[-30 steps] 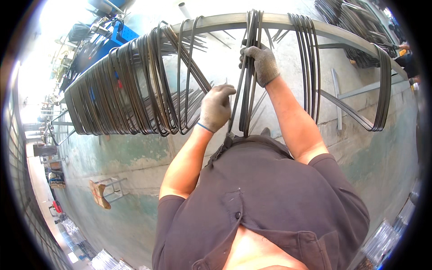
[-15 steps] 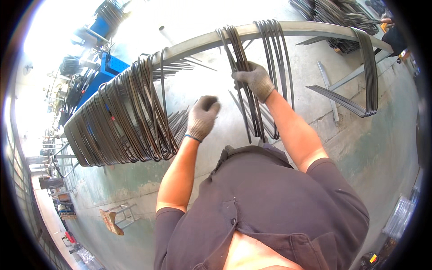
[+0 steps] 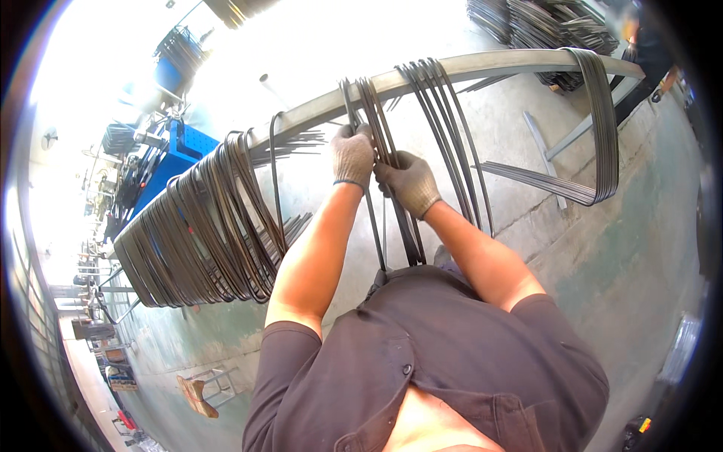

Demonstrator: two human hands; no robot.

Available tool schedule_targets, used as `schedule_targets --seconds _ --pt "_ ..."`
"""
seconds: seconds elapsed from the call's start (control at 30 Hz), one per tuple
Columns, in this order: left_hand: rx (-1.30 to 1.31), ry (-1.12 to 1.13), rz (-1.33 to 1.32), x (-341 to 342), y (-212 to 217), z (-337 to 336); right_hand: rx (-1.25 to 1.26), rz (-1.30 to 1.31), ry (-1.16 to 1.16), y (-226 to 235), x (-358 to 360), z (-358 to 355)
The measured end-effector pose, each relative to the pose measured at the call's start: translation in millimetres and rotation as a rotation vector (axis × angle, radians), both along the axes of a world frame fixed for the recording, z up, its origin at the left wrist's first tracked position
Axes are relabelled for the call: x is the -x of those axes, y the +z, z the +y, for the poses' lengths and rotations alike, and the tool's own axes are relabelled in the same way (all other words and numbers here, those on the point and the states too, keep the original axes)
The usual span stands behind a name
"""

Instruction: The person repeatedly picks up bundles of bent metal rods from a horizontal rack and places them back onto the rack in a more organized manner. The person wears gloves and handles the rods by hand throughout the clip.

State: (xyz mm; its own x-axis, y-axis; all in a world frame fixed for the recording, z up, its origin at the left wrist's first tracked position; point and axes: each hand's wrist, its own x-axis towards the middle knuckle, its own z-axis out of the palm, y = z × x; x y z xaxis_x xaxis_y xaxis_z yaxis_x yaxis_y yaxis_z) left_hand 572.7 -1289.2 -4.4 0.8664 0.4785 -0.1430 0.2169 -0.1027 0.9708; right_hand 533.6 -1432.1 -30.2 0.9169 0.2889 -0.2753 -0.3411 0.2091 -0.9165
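Observation:
Dark bent metal rods hang over a long metal rail (image 3: 497, 65) in front of me. My left hand (image 3: 352, 156), in a grey knitted glove, is closed on a bent rod (image 3: 373, 218) that hangs from the rail. Just right of it and a little lower, my right hand (image 3: 409, 182), gloved alike, has its fingers curled round a small bundle of bent rods (image 3: 374, 105); its fingertips are partly hidden. Several more rods (image 3: 443, 120) hang apart to the right of that bundle. On the left a dense row of bent rods (image 3: 177, 241) fills the rail.
Flat bent strips (image 3: 605, 128) hang near the rail's right end, above a slanted leg. Blue equipment (image 3: 172, 154) stands beyond the left row. Piled rods (image 3: 557, 34) lie far right, near another person (image 3: 649, 56). A small stool (image 3: 199, 395) stands on the floor lower left.
My left hand has moved up and right from free space onto a rod at the rail. My right hand has slid down and slightly left along the bundle. The view has shifted a little.

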Motion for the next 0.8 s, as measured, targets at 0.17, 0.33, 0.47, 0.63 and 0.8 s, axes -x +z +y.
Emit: schedule_targets --seconds 0.17,0.33,0.47,0.63,0.8 --pt "0.263 0.17 -0.087 -2.0 4.4 21.3 0.185 -0.077 -0.001 12.3 2.6 -2.4" --pt "0.396 0.238 -0.098 -0.1 0.0 30.0 0.218 -0.081 -0.007 1.0 2.4 -5.6" --pt "0.246 -0.034 -0.025 9.0 -1.6 10.9 0.19 -0.109 -0.034 1.4 4.0 -7.7" --pt "0.161 -0.265 0.039 1.6 7.3 3.2 0.402 -0.195 -0.045 -3.7 11.0 -21.9" --pt "0.175 -0.351 0.054 -8.8 -14.3 -11.3 0.919 -0.405 0.043 43.5 24.1 -48.7"
